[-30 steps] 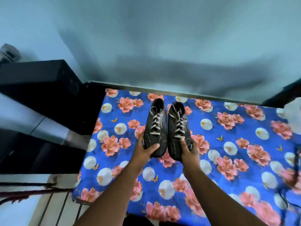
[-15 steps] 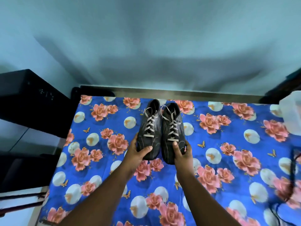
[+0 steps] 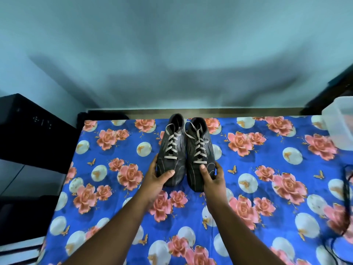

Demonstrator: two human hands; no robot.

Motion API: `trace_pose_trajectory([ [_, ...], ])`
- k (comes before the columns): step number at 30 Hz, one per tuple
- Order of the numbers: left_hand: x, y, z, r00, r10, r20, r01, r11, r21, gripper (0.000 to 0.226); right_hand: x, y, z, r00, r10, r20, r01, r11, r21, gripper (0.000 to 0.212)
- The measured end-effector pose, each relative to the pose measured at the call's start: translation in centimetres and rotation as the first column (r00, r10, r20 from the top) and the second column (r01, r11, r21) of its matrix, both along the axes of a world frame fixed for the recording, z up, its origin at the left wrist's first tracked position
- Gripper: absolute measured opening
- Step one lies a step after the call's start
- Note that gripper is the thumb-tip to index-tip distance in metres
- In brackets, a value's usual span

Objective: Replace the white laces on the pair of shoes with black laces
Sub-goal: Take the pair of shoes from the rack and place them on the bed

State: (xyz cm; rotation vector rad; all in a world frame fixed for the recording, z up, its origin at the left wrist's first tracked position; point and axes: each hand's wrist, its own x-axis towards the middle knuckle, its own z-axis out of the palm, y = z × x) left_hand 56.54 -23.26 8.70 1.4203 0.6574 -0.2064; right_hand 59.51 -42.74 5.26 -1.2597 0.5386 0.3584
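Note:
Two dark striped shoes with white laces sit side by side, toes toward me, on a blue flowered sheet (image 3: 267, 188). My left hand (image 3: 156, 178) grips the toe of the left shoe (image 3: 172, 150), thumb on top. My right hand (image 3: 212, 178) grips the toe of the right shoe (image 3: 198, 152) the same way. The white laces (image 3: 172, 144) are threaded through both shoes and hang loose at the top. Thin black laces (image 3: 346, 197) lie at the sheet's right edge.
A clear plastic container (image 3: 338, 123) stands at the far right of the bed. Dark furniture (image 3: 28, 131) stands off the left edge. A pale blue wall (image 3: 172, 54) rises behind the bed's far rail.
The view has swung left, so the bed and shoes now sit more centred. Both hands keep the same grip on the shoes, which are lower toward the sheet.

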Motion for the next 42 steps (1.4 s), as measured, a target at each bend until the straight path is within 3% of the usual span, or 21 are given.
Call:
trace_pose_trajectory([
  [6, 2.8, 0.5, -2.4, 0.989, -0.035, 0.147, 0.036, 0.999, -0.009, 0.065, 2.9, 0.9, -3.0, 0.993, -0.024, 0.119, 0.020, 0.999, 0.031, 0.055],
  [11, 3.8, 1.4, -4.9, 0.971, -0.054, 0.235, 0.054, 0.999, 0.004, 0.072, 4.2, 1.4, -4.7, 0.972, -0.019, 0.235, 0.019, 1.000, 0.003, 0.054],
  [14, 3.8, 1.9, -6.4, 0.954, -0.078, 0.288, 0.076, 0.997, 0.017, 0.065, 4.3, 1.5, -5.6, 0.958, -0.001, 0.287, 0.004, 1.000, -0.011, 0.053],
  [20, 2.9, 1.6, -7.3, 0.929, -0.068, 0.364, 0.084, 0.996, -0.028, 0.050, 2.8, 1.4, -5.5, 0.936, -0.008, 0.352, -0.007, 0.999, 0.042, 0.037],
  [25, -1.1, 1.1, -5.8, 0.941, -0.085, 0.327, 0.098, 0.995, -0.022, 0.038, -0.5, 1.5, -4.8, 0.937, 0.000, 0.349, 0.015, 0.999, -0.041, 0.052],
  [27, -2.6, 1.5, -5.4, 0.937, -0.166, 0.307, 0.131, 0.983, 0.131, 0.041, -1.6, 1.4, -4.7, 0.935, 0.056, 0.349, 0.001, 0.987, -0.161, 0.064],
  [29, -3.5, 2.3, -5.6, 0.926, -0.286, 0.248, 0.170, 0.899, 0.403, 0.045, -2.3, 1.0, -4.6, 0.907, 0.199, 0.372, -0.033, 0.913, -0.407, 0.074],
  [31, -3.7, 3.1, -6.1, 0.918, -0.373, 0.136, 0.210, 0.746, 0.632, 0.070, -2.7, 0.3, -4.6, 0.869, 0.338, 0.363, -0.024, 0.759, -0.650, 0.090],
  [33, -3.4, 3.4, -6.4, 0.914, -0.401, 0.058, 0.215, 0.602, 0.769, 0.101, -2.5, -0.2, -4.7, 0.860, 0.393, 0.326, -0.042, 0.691, -0.721, 0.112],
  [35, -3.3, 3.0, -6.7, 0.899, -0.437, 0.029, 0.220, 0.507, 0.833, 0.128, -2.6, 0.0, -4.6, 0.846, 0.445, 0.293, -0.089, 0.660, -0.746, 0.122],
  [37, -3.5, 2.4, -6.9, 0.891, -0.454, 0.007, 0.221, 0.447, 0.867, 0.138, -3.0, 0.3, -4.3, 0.828, 0.515, 0.222, -0.117, 0.545, -0.830, 0.130],
  [39, -3.5, 2.1, -7.4, 0.893, -0.450, 0.027, 0.185, 0.420, 0.889, 0.132, -3.3, 0.4, -4.6, 0.818, 0.549, 0.174, -0.110, 0.446, -0.889, 0.127],
  [42, -3.2, 2.2, -8.1, 0.898, -0.430, 0.097, 0.102, 0.418, 0.903, 0.119, -3.4, 0.6, -5.2, 0.831, 0.506, 0.231, -0.015, 0.435, -0.901, 0.119],
])
